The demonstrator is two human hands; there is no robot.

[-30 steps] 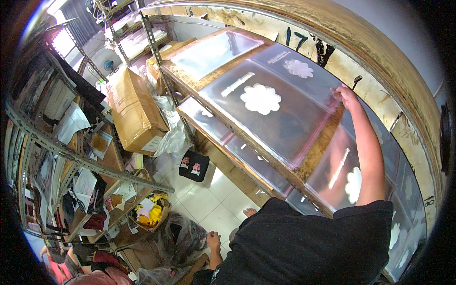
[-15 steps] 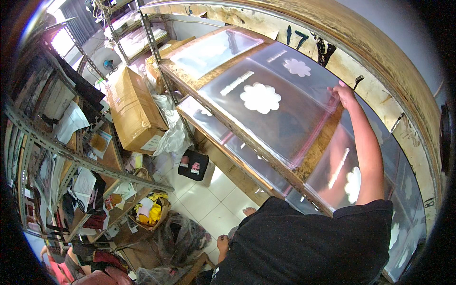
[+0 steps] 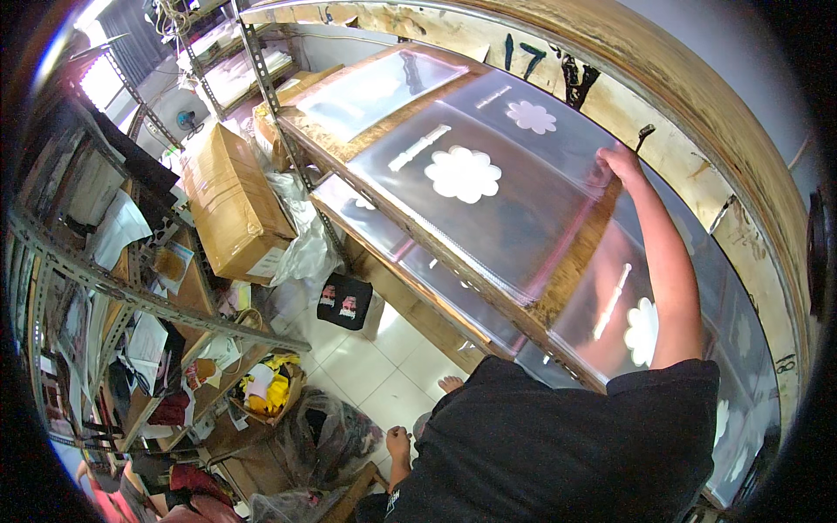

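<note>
My right arm reaches across a shelf to a stack of clear plastic bags (image 3: 488, 227), each marked with a white scalloped flower shape and a white strip. At the stack's far right corner, the fingers of my right hand (image 3: 621, 164) are closed on the plastic bags' edge; how many layers they grip is hidden. Low beside my body hangs my left hand (image 3: 398, 443), its fingers curled; whether anything is in them I cannot make out. Another stack of plastic bags (image 3: 602, 261) lies under my right forearm, and a flatter pile (image 3: 375, 91) lies farther left.
The metal-edged shelf (image 3: 575, 279) has a brown worn board. A lower shelf also holds plastic bags (image 3: 453, 288). To the left stand a large cardboard box (image 3: 231, 205), a folded black cloth (image 3: 343, 302) on the tiled floor, a box of yellow cloth (image 3: 268, 390) and a cluttered rack (image 3: 131, 279).
The view has shifted slightly, so the shelf and floor things appear a little farther left. My right hand stays at the same corner of the stack; my left hand still hangs low.
</note>
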